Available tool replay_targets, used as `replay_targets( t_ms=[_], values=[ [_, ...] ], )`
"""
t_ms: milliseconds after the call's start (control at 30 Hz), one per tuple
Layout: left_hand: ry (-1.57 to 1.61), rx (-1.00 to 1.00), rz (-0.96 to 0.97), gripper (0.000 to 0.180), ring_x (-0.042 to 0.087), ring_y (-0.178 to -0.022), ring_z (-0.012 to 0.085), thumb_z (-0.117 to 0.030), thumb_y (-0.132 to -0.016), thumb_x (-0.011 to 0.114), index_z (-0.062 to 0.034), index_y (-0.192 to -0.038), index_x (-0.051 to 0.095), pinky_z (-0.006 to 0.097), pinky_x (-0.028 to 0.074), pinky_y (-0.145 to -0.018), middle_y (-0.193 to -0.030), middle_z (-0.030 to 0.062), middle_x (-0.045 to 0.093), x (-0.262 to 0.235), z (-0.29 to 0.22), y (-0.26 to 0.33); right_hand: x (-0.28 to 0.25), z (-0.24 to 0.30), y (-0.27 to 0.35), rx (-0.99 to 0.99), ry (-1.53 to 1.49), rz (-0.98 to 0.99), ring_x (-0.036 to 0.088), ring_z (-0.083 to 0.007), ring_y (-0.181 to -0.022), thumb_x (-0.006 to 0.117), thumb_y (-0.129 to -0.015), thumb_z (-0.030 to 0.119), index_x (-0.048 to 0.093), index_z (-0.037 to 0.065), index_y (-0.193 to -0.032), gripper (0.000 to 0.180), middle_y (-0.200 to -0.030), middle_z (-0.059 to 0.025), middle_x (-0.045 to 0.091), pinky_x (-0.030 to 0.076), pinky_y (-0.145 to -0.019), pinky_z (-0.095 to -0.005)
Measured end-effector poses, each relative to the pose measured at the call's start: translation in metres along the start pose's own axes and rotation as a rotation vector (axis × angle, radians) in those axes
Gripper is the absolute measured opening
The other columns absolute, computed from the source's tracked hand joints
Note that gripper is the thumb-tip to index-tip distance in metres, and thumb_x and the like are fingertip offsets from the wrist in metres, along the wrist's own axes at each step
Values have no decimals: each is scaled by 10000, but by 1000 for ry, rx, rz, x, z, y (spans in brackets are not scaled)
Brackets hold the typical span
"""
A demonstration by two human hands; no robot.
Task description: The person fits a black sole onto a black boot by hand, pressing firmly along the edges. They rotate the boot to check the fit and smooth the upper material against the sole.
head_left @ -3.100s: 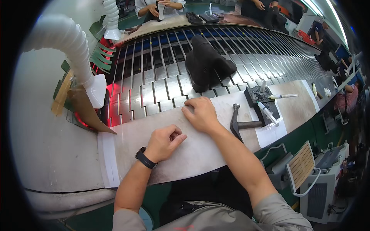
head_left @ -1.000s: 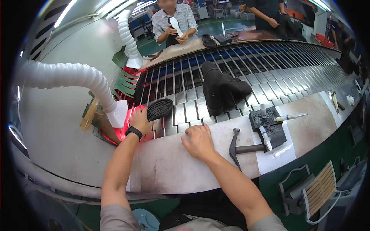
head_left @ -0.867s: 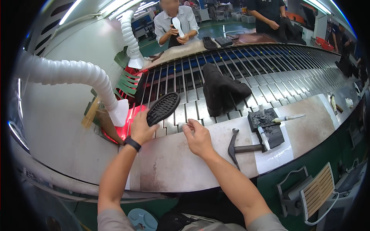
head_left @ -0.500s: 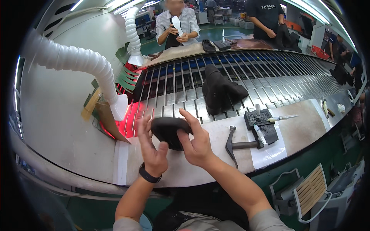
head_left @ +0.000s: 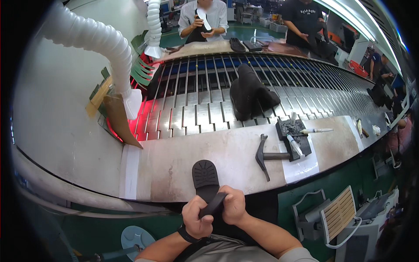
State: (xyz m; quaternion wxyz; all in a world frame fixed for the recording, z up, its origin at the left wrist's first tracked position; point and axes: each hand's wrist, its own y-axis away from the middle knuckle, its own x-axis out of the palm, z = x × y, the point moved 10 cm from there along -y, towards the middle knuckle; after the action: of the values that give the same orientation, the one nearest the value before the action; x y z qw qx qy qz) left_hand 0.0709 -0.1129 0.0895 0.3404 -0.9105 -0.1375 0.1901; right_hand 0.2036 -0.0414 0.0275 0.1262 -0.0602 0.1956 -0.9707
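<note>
Close to my body, both hands grip a black shoe sole (head_left: 205,174) over the front edge of the worktop. Its treaded heel end points away from me, while the nearer end is bent upward between my hands. My left hand (head_left: 196,217), with a dark band on the wrist, is closed round the left side of the bent part. On the right side my right hand (head_left: 234,206) is closed on the same part, with its fingertips partly hidden. A hammer (head_left: 262,162) lies to the right on the worktop (head_left: 174,163), apart from my hands.
A black block (head_left: 286,129) with several syringe-like tubes (head_left: 296,146) lies right. Dark boots (head_left: 251,94) rest on the slatted metal conveyor (head_left: 207,115). White ducts (head_left: 98,39) hang left, beside brown board (head_left: 120,120). A co-worker (head_left: 203,19) opposite holds a sole; another person (head_left: 301,22) stands right.
The sole has come down and toward me from above the worktop. My hands have gone from flatter, spread fingers to closing round it and bending it. The view has shifted slightly.
</note>
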Motion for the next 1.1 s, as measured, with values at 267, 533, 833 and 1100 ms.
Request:
replay_targets(
  t_ms=[267, 533, 833, 1100],
  values=[
    [-33, 263, 56, 556, 668, -809, 284, -547, -1037, 701, 8, -1073, 682, 370, 530, -730, -941, 141, 692, -22, -40, -79, -8, 97, -42, -450, 111, 115, 705, -330, -1022, 478, -1105, 632, 619, -71, -1215, 725, -1135, -211, 717, 566, -908, -416],
    [690, -710, 169, 534, 784, -949, 192, -471, -1144, 550, 23, -1194, 747, 337, 633, -860, -1084, 106, 807, 10, 135, -176, -156, -3, -94, -77, 924, -164, 723, -372, -1093, 800, -919, 175, 739, -8, -1166, 313, -1231, -228, 737, 564, -949, -443],
    [426, -840, 97, 535, 704, -818, 161, -401, -1110, 641, 119, -1068, 762, 328, 550, -768, -951, 107, 791, 35, 304, -137, -163, -15, -84, -4, 878, -264, 723, -348, -1044, 790, -920, 185, 780, 16, -1102, 249, -1093, -154, 792, 514, -994, -451],
    [251, -733, 137, 444, 659, -753, 188, -349, -1085, 666, 74, -988, 760, 383, 518, -730, -829, 117, 744, 34, 299, -136, -161, -15, -86, 18, 892, -288, 719, -357, -1059, 782, -921, 152, 787, 14, -1077, 208, -1107, -156, 796, 522, -992, -448]
  ],
)
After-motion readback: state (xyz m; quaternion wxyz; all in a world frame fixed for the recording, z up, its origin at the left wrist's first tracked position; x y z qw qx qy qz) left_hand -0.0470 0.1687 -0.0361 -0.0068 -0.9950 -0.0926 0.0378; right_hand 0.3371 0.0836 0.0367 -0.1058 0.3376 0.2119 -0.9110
